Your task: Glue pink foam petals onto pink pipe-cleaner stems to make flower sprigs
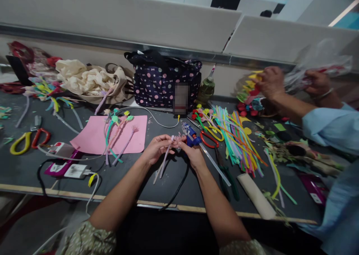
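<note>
left hand point(155, 149) | fingers pinched | right hand point(193, 153) | fingertips apparently meeting left's | forearms converging

Frame centre: both hands, left hand point(155, 150) and right hand point(193, 154), meet over the surface point(25, 169). Paper sheet point(97, 137) lies left of them, glue gun point(192, 133) just behind, pipe-cleaner bundle point(238, 143) right, bag point(166, 81) at rear, scissors point(29, 139) far left.

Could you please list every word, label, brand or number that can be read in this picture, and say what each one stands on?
None can be read.
Tag on the polka-dot bag: blurred out.
Labels on the power strip: too small to read.
Label on the purple packet at the table's right edge: too small to read.
Bottle beside the bag: no legible label.
</note>
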